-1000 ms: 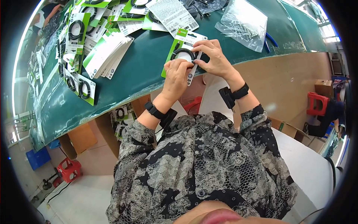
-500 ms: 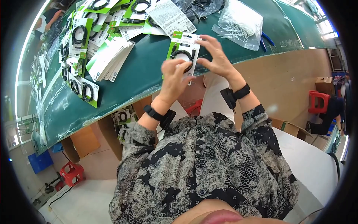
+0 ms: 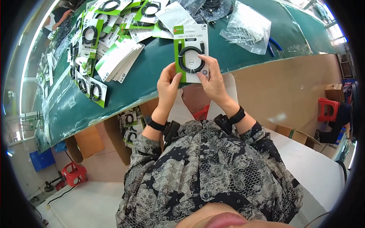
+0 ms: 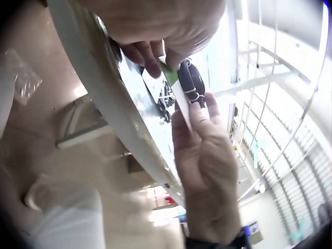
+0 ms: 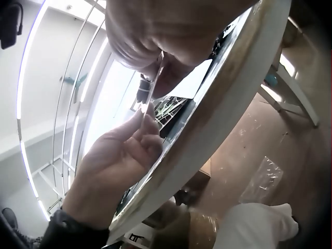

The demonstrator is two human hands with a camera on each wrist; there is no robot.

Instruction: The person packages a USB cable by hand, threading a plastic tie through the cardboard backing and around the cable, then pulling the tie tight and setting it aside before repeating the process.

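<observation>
A green and white cable card stands face-on at the front edge of the table in the head view. On its front sits a coiled black USB-C cable, bound with ties. My left hand grips the card's lower left edge, thumb in front and fingers behind. From the other side, my right hand pinches the lower right edge, its index finger on the coil and its thumb near the bottom. Seen edge-on in the left wrist view, the coil stands out from the card between both hands.
Several packaged cables are heaped on the green table at the left, beside a fanned stack of white cards. Toward the back right lie a clear bag of white ties and blue-handled pliers. Black cables lie behind.
Both hands first worked over the coil on the tilted card, then loosened from it. Now they grip the card's lower sides, and it is raised and turned upright toward the head camera.
</observation>
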